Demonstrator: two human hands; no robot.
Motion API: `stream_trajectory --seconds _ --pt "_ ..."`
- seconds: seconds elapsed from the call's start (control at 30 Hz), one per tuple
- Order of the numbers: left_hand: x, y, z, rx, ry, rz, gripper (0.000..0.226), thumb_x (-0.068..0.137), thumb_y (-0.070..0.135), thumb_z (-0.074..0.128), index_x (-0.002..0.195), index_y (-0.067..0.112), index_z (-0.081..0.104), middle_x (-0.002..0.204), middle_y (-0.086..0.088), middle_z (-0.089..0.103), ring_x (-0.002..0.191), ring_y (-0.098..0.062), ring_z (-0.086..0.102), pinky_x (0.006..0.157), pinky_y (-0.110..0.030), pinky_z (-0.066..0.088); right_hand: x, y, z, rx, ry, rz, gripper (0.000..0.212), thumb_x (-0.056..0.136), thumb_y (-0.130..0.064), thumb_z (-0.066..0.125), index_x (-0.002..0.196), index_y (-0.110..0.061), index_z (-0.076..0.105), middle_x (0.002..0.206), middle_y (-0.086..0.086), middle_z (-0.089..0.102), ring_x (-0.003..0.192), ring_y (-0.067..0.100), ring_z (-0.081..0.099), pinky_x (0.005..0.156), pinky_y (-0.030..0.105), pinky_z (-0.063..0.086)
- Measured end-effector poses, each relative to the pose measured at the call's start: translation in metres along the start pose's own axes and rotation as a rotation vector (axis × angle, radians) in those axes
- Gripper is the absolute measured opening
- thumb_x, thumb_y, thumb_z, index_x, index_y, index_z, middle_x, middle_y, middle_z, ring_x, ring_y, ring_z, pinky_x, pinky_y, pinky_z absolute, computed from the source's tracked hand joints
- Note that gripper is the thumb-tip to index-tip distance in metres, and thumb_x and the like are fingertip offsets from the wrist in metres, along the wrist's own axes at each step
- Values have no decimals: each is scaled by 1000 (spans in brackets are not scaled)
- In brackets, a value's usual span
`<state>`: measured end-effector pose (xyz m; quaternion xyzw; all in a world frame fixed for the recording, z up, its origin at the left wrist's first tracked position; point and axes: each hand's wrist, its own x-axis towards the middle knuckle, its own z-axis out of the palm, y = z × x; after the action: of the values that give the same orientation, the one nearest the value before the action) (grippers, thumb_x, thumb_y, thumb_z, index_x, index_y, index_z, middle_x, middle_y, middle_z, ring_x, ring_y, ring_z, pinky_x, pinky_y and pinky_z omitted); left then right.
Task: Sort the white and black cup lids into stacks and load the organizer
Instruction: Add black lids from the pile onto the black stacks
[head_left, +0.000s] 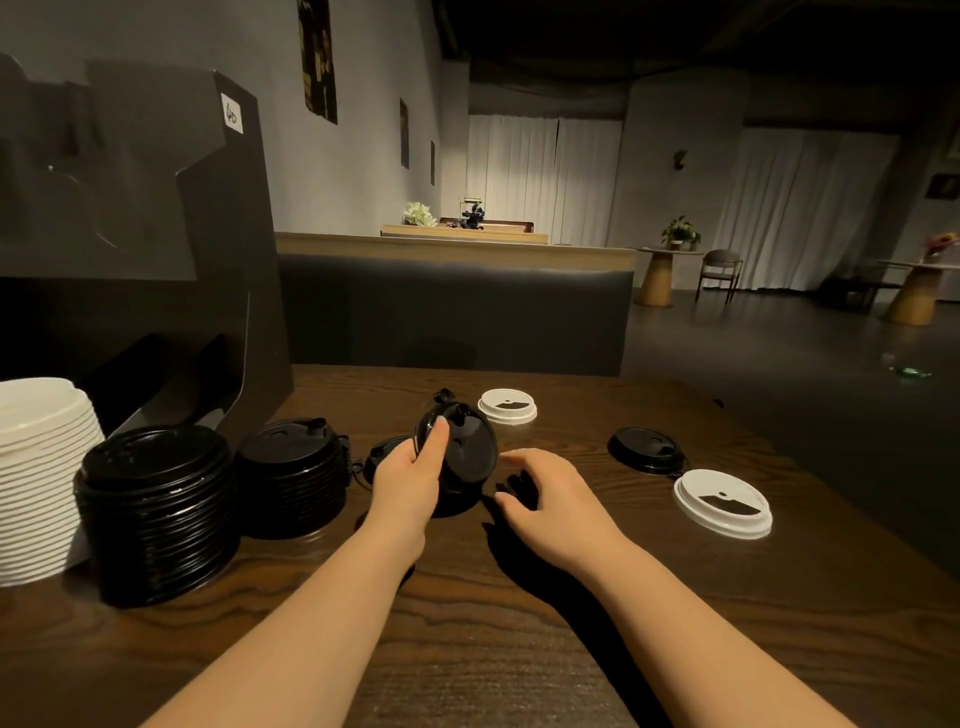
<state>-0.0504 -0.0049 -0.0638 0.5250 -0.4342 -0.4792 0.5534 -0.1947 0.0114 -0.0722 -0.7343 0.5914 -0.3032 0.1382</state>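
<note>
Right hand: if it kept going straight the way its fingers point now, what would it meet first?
Probably the black lid held tilted in the left hand. The right hand points left toward it, fingers close beside it, though depth is hard to judge from this one view.

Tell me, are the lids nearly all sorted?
Mostly. One white stack and two black stacks stand built. The left hand holds black lids. Two loose white lids and one black lid remain, and loading the organizer.

Two bare forearms, no sleeves, left hand (410, 473), right hand (550, 499)
</note>
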Motion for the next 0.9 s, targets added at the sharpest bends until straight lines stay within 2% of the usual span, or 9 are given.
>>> stream_trajectory --seconds 0.1,0.2,0.27,0.33,0.43,0.5,0.6,0.77,0.9 --pt "3 -1 -2 -36 28 -17 27 97 42 46 87 19 58 98 -1 63 93 -12 55 103 -43 40 0 6 -4 -275 -9 120 71 88 -56 52 145 -19 31 144 1 38 137 21 24 109 36 29" --pt "6 -4 0 -57 30 5 31 97 41 45 111 16 59 101 5 59 96 -13 52 91 -32 39 2 9 -3 -433 -149 298 89 80 -75 45 145 -17 28 143 8 38 133 30 28 105 39 33" --pt "10 -8 1 -76 40 1 41 98 40 45 128 13 53 105 6 54 101 -14 47 90 -30 36 5 12 -4 -294 -136 307 85 78 -70 55 143 -21 33 141 6 42 130 29 35 103 38 37" --pt "16 -12 0 -122 41 -27 50 97 39 48 138 10 45 123 5 51 119 -21 47 101 -35 35 5 15 -8 -77 -21 250 85 75 -52 70 144 -21 31 144 3 39 132 24 37 104 34 38" --pt "19 -10 -5 -276 44 -115 56 94 40 54 141 14 41 140 -4 50 129 -28 45 109 -46 34 4 13 -16 158 145 114 99 75 -26 77 151 -20 13 151 -4 22 139 14 26 101 18 27" --pt "21 -10 -6 -411 -24 -190 59 92 38 58 142 14 41 140 -8 51 125 -30 50 106 -50 39 2 10 -17 259 154 45 96 76 -21 77 149 -21 15 141 -10 23 131 5 26 95 8 20" --pt "17 -10 -5 -470 -169 -223 39 96 33 52 128 13 55 122 -12 64 112 -29 61 90 -45 52 0 8 -9 281 87 -105 81 72 -17 78 133 -34 27 129 -17 23 120 -6 25 90 -3 27" --pt "9 -10 -3 -469 -340 -173 29 99 28 43 112 14 65 107 -10 71 103 -26 65 79 -38 53 -2 7 3 290 39 -167 84 71 -22 80 131 -42 25 135 -18 27 126 -4 28 92 -2 28" --pt "7 -10 -6 -503 -414 -188 30 100 28 40 119 16 61 114 -11 68 111 -28 61 89 -41 51 -4 5 1 295 75 -116 88 72 -34 80 137 -41 21 143 -16 31 131 2 32 108 23 34"
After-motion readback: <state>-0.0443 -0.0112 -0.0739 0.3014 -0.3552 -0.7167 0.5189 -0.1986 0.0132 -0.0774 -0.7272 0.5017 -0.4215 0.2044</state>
